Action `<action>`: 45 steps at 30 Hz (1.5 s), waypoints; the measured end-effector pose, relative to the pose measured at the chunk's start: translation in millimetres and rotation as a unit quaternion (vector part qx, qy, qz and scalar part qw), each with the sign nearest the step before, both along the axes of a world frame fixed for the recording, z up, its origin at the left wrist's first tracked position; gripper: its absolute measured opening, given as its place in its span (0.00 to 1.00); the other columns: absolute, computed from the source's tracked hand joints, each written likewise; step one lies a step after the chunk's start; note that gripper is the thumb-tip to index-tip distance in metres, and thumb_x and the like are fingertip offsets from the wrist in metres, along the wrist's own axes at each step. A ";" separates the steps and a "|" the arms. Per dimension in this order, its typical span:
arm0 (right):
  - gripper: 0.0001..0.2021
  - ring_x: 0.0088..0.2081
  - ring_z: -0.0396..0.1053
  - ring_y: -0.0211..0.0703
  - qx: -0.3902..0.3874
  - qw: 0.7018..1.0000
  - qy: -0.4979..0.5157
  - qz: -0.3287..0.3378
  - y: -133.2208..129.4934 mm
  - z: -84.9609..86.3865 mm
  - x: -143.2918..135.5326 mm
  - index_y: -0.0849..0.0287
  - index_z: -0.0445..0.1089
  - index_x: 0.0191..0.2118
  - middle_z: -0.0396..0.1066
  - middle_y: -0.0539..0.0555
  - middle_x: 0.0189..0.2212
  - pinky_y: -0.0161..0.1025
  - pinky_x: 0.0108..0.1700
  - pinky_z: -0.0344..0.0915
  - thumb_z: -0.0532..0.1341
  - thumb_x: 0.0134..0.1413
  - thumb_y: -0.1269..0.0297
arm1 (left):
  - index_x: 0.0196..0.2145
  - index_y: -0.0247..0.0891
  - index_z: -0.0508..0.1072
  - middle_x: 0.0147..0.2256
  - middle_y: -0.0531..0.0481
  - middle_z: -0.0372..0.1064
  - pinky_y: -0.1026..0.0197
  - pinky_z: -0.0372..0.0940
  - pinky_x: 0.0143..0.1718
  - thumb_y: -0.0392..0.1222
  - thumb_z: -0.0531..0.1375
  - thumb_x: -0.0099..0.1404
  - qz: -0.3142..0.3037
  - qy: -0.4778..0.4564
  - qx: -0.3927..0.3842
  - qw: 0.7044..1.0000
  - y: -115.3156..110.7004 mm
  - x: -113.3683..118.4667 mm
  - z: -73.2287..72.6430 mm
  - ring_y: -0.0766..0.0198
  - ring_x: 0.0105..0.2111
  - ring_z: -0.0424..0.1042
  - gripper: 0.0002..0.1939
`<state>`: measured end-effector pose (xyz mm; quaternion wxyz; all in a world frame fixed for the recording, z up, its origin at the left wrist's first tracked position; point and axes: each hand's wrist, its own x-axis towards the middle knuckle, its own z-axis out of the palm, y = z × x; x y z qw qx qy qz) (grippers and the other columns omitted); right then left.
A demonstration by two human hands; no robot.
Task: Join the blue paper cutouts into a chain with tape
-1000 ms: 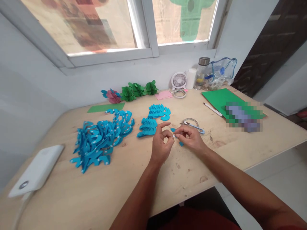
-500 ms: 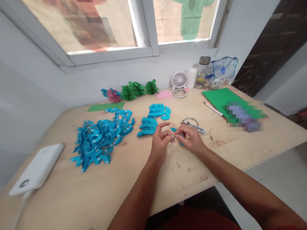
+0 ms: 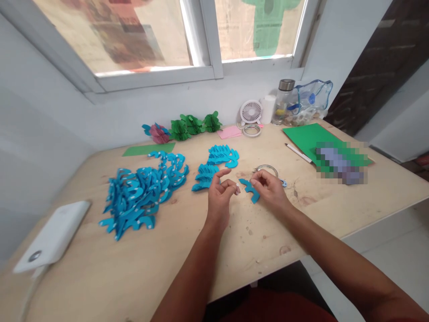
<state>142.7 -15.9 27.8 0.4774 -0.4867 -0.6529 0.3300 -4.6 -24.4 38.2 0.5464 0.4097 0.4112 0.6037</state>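
Note:
My left hand [image 3: 219,199] pinches a small white bit of tape [image 3: 237,184] between thumb and index finger. To its right, my right hand [image 3: 268,188] is closed in a pinch; what its fingertips hold, if anything, is too small to make out. A wavy blue paper piece [image 3: 250,189] lies on the table between the hands, close by the right fingertips. Behind the right hand rests a tape roll [image 3: 268,168], and the end of a blue-handled cutter [image 3: 284,183] pokes out. Two clusters of folded blue paper pieces [image 3: 205,177] sit beyond my left hand.
A big heap of blue paper pieces with white dabs [image 3: 140,192] covers the table's left part. Green paper flowers [image 3: 193,124], a small fan [image 3: 251,112] and a bottle [image 3: 283,102] line the wall. Green sheets [image 3: 311,134] and a pen [image 3: 298,153] lie right.
My hands have drawn apart; before, their fingertips met at the white bit. More of the blue paper piece now shows, and my right hand covers most of the cutter.

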 end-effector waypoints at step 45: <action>0.25 0.30 0.66 0.41 -0.015 0.935 -0.355 0.001 -4.4 -7.5 3.1 0.56 0.59 0.53 0.70 0.50 0.27 0.35 0.30 0.55 0.54 0.46 0.77 | 0.44 0.38 0.63 0.33 0.52 0.67 0.64 0.63 0.34 0.29 0.58 0.49 0.124 0.034 -0.028 0.991 10.6 0.9 -17.7 0.69 0.31 0.68 0.22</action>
